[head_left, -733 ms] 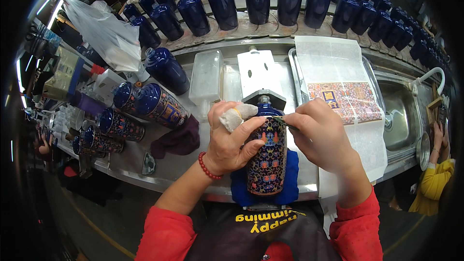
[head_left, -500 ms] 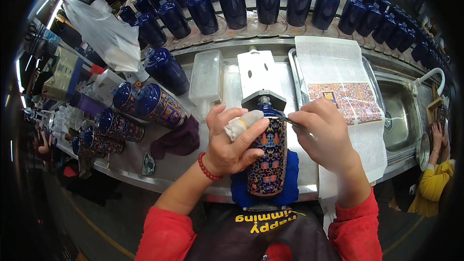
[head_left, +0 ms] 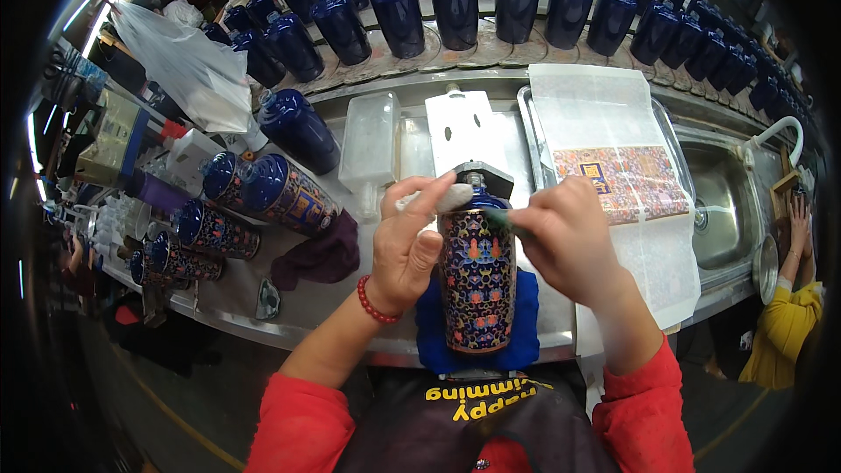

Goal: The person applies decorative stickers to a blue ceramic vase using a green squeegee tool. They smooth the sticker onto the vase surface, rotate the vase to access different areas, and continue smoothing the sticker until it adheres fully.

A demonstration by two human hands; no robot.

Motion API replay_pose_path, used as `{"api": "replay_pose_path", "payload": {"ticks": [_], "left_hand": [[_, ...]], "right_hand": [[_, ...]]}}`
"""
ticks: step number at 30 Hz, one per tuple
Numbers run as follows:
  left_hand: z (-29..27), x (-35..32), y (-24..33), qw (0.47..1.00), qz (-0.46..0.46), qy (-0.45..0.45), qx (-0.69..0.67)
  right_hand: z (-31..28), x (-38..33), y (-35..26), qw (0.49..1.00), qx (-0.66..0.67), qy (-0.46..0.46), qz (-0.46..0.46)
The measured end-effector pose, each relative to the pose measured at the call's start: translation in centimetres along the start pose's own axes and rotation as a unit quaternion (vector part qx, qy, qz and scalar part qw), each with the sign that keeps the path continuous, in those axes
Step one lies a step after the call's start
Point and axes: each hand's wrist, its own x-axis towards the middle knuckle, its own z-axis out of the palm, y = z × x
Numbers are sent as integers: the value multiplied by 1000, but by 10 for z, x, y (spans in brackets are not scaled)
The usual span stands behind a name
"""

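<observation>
Between the hands (head_left: 405, 254) (head_left: 574, 241) rests a patterned bottle (head_left: 479, 289).

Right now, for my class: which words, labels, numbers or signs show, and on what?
I won't copy wording, only place it.
Dark apron: yellow lettering, upside down here.
Printed sheet: a blue-and-gold panel of characters.
Patterned bottle beside the purple cloth: a similar panel.
Centre bottle: pattern only, no lettering visible.
Farther back: too small or blurred.
</observation>
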Motion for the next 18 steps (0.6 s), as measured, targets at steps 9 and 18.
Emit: {"api": "replay_pose_path", "payload": {"ticks": [9, 18], "left_hand": [[15, -80, 26, 997, -54, 52, 27], [18, -114, 57, 970, -58, -78, 222]], "right_hand": [[-13, 63, -9, 970, 180, -121, 111], [-11, 22, -34, 962, 236, -128, -41]]}}
